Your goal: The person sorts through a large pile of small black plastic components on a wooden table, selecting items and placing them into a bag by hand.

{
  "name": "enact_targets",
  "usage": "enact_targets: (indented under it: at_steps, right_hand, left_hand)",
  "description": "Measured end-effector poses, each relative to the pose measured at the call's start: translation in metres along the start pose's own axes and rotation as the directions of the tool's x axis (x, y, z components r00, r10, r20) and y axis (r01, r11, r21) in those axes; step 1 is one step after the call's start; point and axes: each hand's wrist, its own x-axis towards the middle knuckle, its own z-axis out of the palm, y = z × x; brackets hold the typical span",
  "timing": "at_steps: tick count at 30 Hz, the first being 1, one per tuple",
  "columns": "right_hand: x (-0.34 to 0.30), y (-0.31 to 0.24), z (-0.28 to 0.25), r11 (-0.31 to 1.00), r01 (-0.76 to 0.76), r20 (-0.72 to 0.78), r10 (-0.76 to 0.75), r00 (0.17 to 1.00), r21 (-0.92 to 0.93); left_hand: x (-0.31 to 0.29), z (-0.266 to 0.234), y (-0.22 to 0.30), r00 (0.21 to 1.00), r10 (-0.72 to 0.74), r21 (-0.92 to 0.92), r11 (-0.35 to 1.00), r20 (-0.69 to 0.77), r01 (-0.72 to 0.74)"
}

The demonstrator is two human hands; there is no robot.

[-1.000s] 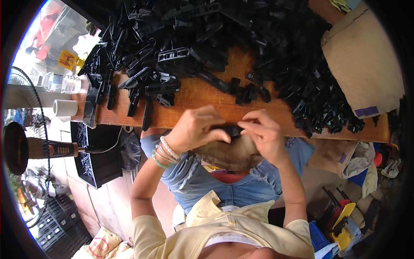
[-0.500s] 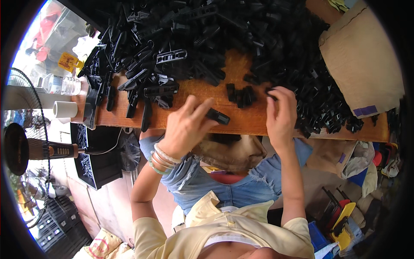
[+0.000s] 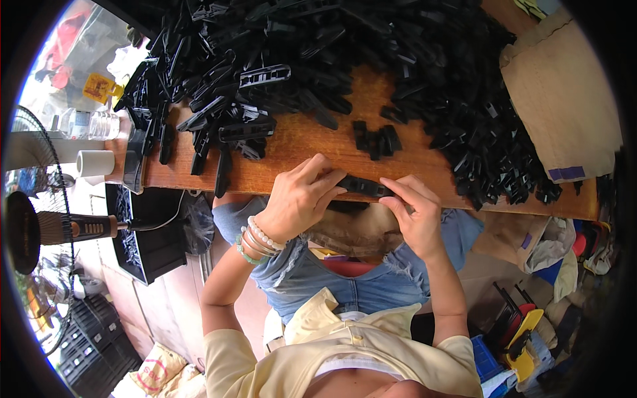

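Note:
At the table's near edge, my left hand (image 3: pixel 296 201) is closed on one end of a long black plastic part (image 3: pixel 360 185), which lies crosswise between my hands. My right hand (image 3: pixel 419 215) pinches at the other end, where a small black plastic piece (image 3: pixel 385 190) shows at my fingertips. Whether the two are joined cannot be made out. Just beyond my hands, several small black pieces (image 3: pixel 377 140) sit in a little cluster on the wooden table (image 3: pixel 312 142).
A big heap of long black plastic parts (image 3: pixel 265 76) covers the far and left table. Smaller black pieces (image 3: pixel 488 146) are heaped at right, beside a brown paper sack (image 3: pixel 564 99). At left stand a fan (image 3: pixel 50 229), a white roll (image 3: pixel 95 163) and a clear bottle (image 3: pixel 89 125).
My right hand has come left and nearer from beside the small-piece heap, bringing a small black piece to the long part's end. My left hand has shifted slightly right with the long part.

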Motion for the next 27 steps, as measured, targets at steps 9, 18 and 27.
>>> enact_targets:
  at_steps: [9,18,27]
  right_hand:
    - [0.015,-0.003,0.006,0.994,0.101,0.077,-0.098,0.992,-0.04]
    - [0.021,-0.001,-0.018,0.986,0.135,0.024,-0.133,0.991,-0.098]
    - [0.067,0.018,-0.023,0.74,0.377,0.182,-0.334,0.925,-0.556]
  left_hand:
    - [-0.002,0.009,-0.004,0.998,0.049,-0.197,0.98,0.034,-0.042]
    - [0.046,-0.019,-0.025,0.978,0.206,0.365,0.912,-0.01,-0.189]
    - [0.052,-0.014,-0.012,0.939,0.288,0.254,0.938,-0.19,-0.236]
